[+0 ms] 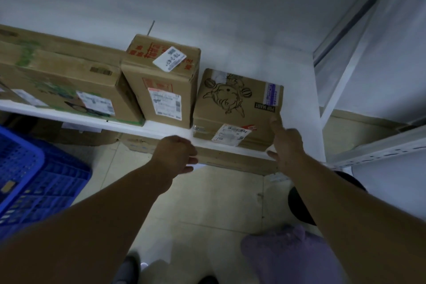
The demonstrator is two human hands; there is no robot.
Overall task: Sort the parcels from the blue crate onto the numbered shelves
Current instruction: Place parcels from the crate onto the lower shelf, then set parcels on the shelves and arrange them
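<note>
White shelf [166, 132] carries three cardboard parcels; blue crate [34, 168] sits low at left. Pop Mart parcel [237, 108] is rightmost, just beside tall parcel [161, 90]. Your right hand [288, 145], fingers straight, presses its front right corner: push squarely, label outward. Your left hand [177, 152] is curled at shelf edge; can't tell whether it grips anything.

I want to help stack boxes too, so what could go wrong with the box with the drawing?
The drawing box sits right at the front edge of the shelf. Only straight fingers of the right hand touch it, so it might slip off. Pushed sideways, it could shove the tall box beside it.
</note>
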